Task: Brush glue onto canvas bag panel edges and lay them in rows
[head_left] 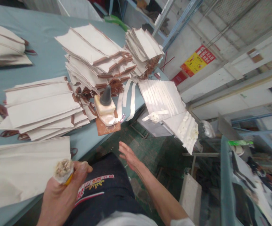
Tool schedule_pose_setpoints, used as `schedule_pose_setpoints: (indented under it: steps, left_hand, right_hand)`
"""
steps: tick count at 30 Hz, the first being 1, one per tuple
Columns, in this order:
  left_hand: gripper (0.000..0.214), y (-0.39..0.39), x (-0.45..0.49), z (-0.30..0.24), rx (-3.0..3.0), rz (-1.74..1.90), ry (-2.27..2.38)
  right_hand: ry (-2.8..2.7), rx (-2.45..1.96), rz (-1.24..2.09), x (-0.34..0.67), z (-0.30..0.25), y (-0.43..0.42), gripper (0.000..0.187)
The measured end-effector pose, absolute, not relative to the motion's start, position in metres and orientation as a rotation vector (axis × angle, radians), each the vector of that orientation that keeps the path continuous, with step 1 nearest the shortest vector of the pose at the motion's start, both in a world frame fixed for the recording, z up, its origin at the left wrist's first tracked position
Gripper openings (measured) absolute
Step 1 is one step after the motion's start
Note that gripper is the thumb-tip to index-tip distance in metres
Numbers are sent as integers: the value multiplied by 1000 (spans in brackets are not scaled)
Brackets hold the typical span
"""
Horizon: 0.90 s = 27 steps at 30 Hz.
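Note:
My left hand [62, 191] is closed around a brush [64, 171] with crusted whitish bristles and a bit of yellow showing. Beneath and beside that hand lies a cream fabric panel [32, 169] on the blue-covered table [41, 25]. My right hand [128, 155] is held out in the air past the table edge, fingers stretched and touching nothing. Beyond it, a pale plastic container [104, 108] with a dark cone on top stands on a brown board [103, 127] at the table's edge.
Piles of cream fabric pieces with brown edging [95, 53] cover much of the table. White strips [132, 100] hang near the corner. To the right, a sheet of pale strips [161, 97] rests on a stand. A blue-edged rack [225, 175] stands at far right.

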<state>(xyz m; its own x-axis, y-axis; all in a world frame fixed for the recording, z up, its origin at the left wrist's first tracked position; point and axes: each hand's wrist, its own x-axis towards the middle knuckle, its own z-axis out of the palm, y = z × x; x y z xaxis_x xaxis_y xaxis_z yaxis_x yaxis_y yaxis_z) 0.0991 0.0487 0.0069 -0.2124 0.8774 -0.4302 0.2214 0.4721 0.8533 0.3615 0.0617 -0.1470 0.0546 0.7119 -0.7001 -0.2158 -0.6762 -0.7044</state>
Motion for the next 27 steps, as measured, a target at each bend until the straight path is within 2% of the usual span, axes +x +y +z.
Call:
schedule_pose_setpoints:
  steps: [3,9,13,16,18,21,23,24,26,27]
  left_hand:
    - [79,50,90,-3,893,808,1634]
    - [64,54,96,0,584,859,1398]
    - [61,57,109,11,348,910,1141]
    - [60,61,112,12,341,959,1107]
    - [66,64,113,11,333,996,1142]
    - [77,70,116,11,245,991,1126]
    - [78,73,118,13,176,993,1057]
    - [77,74,120,14,151,1000,1029]
    - [74,75,122,14,116,1025,1006]
    - [74,75,123,14,111,1040,1007]
  right_hand:
    - [-510,-1691,1688,366,-150,59,78]
    - [-703,-1697,1524,349,-137,60,78]
    - [-1004,-1652,1380,328,-110,62,59]
    - [-1235,-1562,1268,313,-86,63,29]
    - [-1393,-1478,1185,306,-72,63,20]
    - [-1745,-1289,937,300,-54,64,33]
    - [-1936,-1160,750,295,-44,67,22]
    - [-1986,-1092,677,291,-41,69,28]
    - [-2001,-948,594,278,-35,74,58]
    - [-1990,-872,558,270,-33,77,66]
